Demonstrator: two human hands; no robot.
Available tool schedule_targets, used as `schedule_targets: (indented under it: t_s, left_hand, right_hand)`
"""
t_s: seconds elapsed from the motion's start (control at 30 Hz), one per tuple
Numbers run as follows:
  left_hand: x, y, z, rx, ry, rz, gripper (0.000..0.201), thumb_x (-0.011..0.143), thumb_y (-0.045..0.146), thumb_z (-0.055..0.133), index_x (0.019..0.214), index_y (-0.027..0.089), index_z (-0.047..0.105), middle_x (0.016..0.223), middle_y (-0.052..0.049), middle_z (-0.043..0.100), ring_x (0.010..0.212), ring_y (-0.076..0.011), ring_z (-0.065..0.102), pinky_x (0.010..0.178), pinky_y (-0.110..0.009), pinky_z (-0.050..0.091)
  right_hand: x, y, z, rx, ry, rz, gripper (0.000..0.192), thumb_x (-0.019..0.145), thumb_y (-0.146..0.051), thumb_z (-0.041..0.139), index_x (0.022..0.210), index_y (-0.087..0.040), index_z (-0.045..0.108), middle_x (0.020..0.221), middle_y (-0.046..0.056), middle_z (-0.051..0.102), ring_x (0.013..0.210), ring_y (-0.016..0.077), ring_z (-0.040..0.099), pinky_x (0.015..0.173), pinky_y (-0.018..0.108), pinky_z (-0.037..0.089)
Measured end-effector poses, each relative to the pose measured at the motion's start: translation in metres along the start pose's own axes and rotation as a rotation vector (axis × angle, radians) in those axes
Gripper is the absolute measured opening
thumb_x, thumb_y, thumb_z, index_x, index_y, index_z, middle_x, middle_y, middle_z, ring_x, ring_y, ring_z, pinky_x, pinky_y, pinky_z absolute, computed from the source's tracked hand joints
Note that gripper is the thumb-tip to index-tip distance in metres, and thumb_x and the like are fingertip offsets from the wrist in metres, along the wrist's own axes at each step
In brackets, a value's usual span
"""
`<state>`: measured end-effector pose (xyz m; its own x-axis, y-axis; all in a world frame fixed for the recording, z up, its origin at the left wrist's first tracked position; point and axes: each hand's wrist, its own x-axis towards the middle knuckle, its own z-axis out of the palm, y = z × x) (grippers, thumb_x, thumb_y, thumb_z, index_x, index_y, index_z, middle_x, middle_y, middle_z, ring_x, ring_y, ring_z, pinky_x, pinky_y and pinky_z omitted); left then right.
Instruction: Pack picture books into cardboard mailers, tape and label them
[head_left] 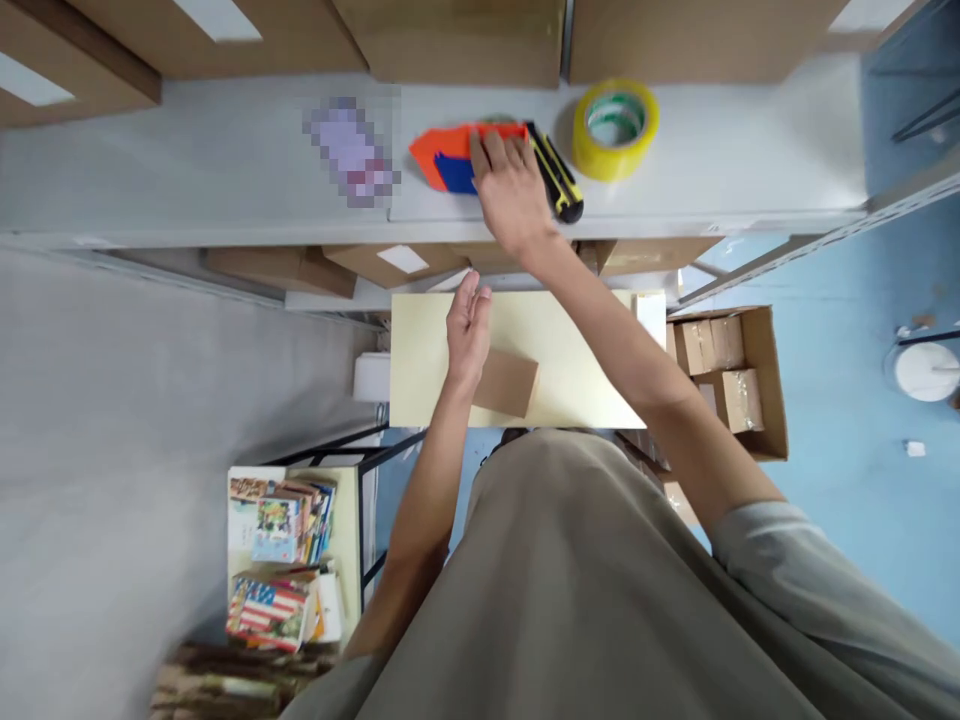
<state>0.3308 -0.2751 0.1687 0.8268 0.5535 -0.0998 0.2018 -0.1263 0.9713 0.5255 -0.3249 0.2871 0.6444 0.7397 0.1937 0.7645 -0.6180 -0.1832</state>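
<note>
On the grey shelf, my right hand (516, 195) is closed over an orange and blue tape dispenser (442, 155), its fingers curled onto the top. A black and yellow utility knife (556, 172) lies right beside that hand. Farther right is a roll of yellow tape (615, 130). My left hand (469, 330) is open and holds nothing, its fingers stretched toward the shelf. Below it, a small cardboard box (510, 383) rests on the cream table (577, 340), partly hidden by the hand and wrist.
Large cardboard boxes (465, 40) line the back of the shelf, and more boxes (397, 262) sit on the level below. At the right is an open carton (776, 400) of small boxes. Books (277, 530) are stacked on a side table at lower left. A blurred-out item (352, 150) lies on the shelf.
</note>
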Motion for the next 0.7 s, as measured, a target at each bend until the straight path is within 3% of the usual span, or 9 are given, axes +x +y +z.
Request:
schedule_targets:
  t_s: [0.1, 0.17, 0.23, 0.3, 0.4, 0.47, 0.53, 0.7]
  left_hand:
    - [-0.040, -0.060, -0.012, 0.208, 0.016, -0.115, 0.081, 0.107, 0.080, 0.059, 0.167, 0.025, 0.057, 0.177, -0.016, 0.055, 0.167, -0.0343, 0.050, 0.140, -0.050, 0.041]
    - [-0.075, -0.094, -0.023, 0.403, 0.026, -0.171, 0.080, 0.108, 0.076, 0.062, 0.166, 0.021, 0.058, 0.179, -0.018, 0.052, 0.170, -0.0341, 0.045, 0.143, -0.050, 0.034]
    - [-0.108, -0.115, -0.033, 0.583, 0.041, -0.233, 0.078, 0.108, 0.070, 0.064, 0.165, 0.018, 0.058, 0.183, -0.020, 0.045, 0.176, -0.0350, 0.034, 0.147, -0.051, 0.025]
    - [-0.133, -0.126, -0.041, 0.714, 0.064, -0.323, 0.078, 0.108, 0.064, 0.068, 0.168, 0.015, 0.055, 0.187, -0.022, 0.034, 0.179, -0.0382, 0.022, 0.147, -0.057, 0.018]
    - [-0.145, -0.133, -0.051, 0.815, 0.072, -0.443, 0.088, 0.105, 0.057, 0.073, 0.175, 0.013, 0.042, 0.191, -0.026, 0.021, 0.181, -0.0417, 0.014, 0.147, -0.062, 0.014]
    - [-0.139, -0.137, -0.056, 0.840, 0.051, -0.484, 0.095, 0.103, 0.053, 0.077, 0.177, 0.010, 0.035, 0.190, -0.028, 0.021, 0.180, -0.0420, 0.015, 0.147, -0.061, 0.014]
    - [-0.128, -0.143, -0.059, 0.849, 0.020, -0.506, 0.102, 0.099, 0.049, 0.082, 0.178, 0.008, 0.032, 0.188, -0.030, 0.025, 0.179, -0.0420, 0.020, 0.147, -0.060, 0.015]
    - [-0.112, -0.157, -0.064, 0.792, -0.013, -0.513, 0.111, 0.092, 0.046, 0.090, 0.178, 0.008, 0.030, 0.186, -0.030, 0.031, 0.177, -0.0405, 0.030, 0.146, -0.054, 0.026]
  right_hand:
    - [-0.049, 0.010, 0.025, 0.116, 0.157, -0.059, 0.083, 0.122, -0.034, -0.008, 0.168, 0.001, 0.051, 0.164, 0.020, 0.062, 0.155, 0.0328, 0.060, 0.125, 0.049, 0.047]
    - [-0.105, 0.019, 0.046, 0.200, 0.104, -0.014, 0.077, 0.124, -0.036, 0.000, 0.164, -0.003, 0.057, 0.159, 0.020, 0.063, 0.151, 0.0322, 0.061, 0.121, 0.048, 0.051]
    - [-0.169, 0.027, 0.069, 0.229, -0.089, 0.099, 0.061, 0.125, -0.030, 0.016, 0.158, -0.006, 0.062, 0.154, 0.021, 0.066, 0.144, 0.0298, 0.064, 0.121, 0.045, 0.053]
    - [-0.232, 0.031, 0.095, 0.221, -0.381, 0.229, 0.050, 0.121, -0.019, 0.027, 0.155, -0.004, 0.061, 0.150, 0.024, 0.068, 0.134, 0.0302, 0.068, 0.112, 0.044, 0.058]
    - [-0.301, 0.028, 0.130, 0.212, -0.748, 0.234, 0.045, 0.115, -0.009, 0.033, 0.142, -0.003, 0.068, 0.141, 0.027, 0.073, 0.123, 0.0319, 0.075, 0.100, 0.041, 0.061]
    - [-0.326, 0.020, 0.146, 0.231, -0.968, 0.139, 0.044, 0.109, -0.004, 0.039, 0.143, -0.003, 0.068, 0.140, 0.028, 0.074, 0.124, 0.0334, 0.077, 0.097, 0.040, 0.061]
    - [-0.338, 0.007, 0.155, 0.280, -1.087, 0.025, 0.044, 0.108, -0.004, 0.044, 0.143, -0.004, 0.070, 0.141, 0.028, 0.076, 0.126, 0.0340, 0.078, 0.098, 0.039, 0.060]
    - [-0.331, -0.022, 0.166, 0.355, -1.085, -0.053, 0.042, 0.106, -0.004, 0.050, 0.141, -0.009, 0.073, 0.135, 0.025, 0.081, 0.124, 0.0314, 0.080, 0.098, 0.038, 0.061]
